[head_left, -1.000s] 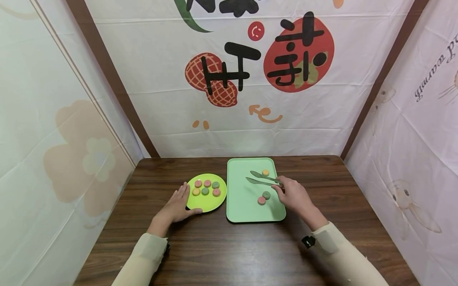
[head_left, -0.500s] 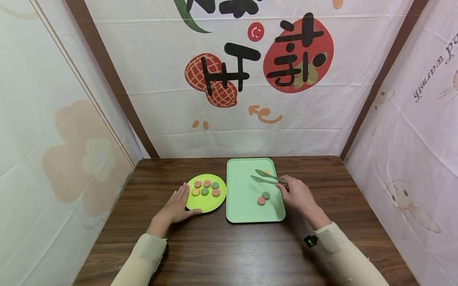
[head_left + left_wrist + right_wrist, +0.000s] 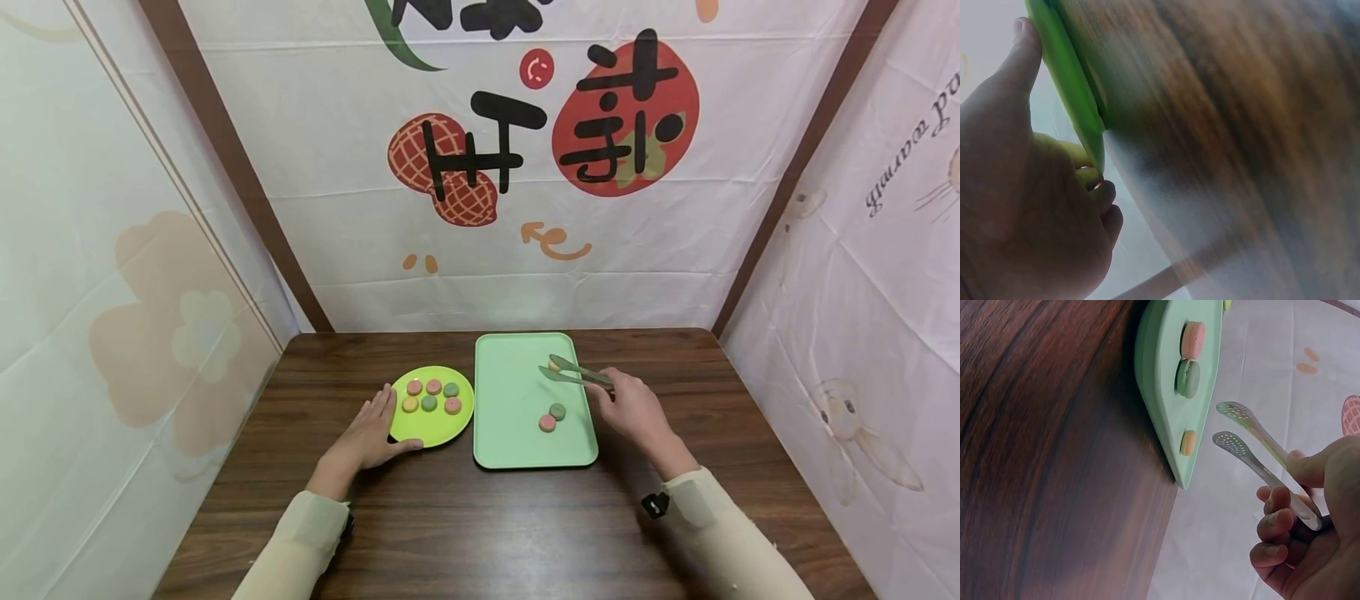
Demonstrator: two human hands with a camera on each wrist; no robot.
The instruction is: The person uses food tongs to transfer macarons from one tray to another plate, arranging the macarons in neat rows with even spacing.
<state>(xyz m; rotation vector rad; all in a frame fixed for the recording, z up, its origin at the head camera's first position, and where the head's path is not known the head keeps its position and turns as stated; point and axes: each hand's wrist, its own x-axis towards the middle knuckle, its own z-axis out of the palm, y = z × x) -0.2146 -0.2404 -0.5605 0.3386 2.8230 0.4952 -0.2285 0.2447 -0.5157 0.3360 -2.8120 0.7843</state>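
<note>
My right hand (image 3: 633, 408) grips a pair of metal tongs (image 3: 1260, 434) with perforated tips, thumb on one arm and curled fingers on the other. The tips stand apart above the yellow macaron (image 3: 554, 365) near the far right of the mint green tray (image 3: 502, 408); in the right wrist view they hang clear of it. A green macaron (image 3: 557, 412) and a pink macaron (image 3: 547, 423) touch each other nearer the front of the tray. My left hand (image 3: 367, 437) rests with spread, fairly straight fingers against the rim of the lime green plate (image 3: 1069, 69), which bears several macarons.
Plate and tray stand side by side on the dark wooden table (image 3: 480, 533), their edges nearly touching. A printed white cloth (image 3: 495, 292) hangs behind the table's far edge. More cloth hangs along both sides.
My right hand has drawn the tongs to the right, from left of the yellow macaron to over it. The left hand, plate and tray look unmoved.
</note>
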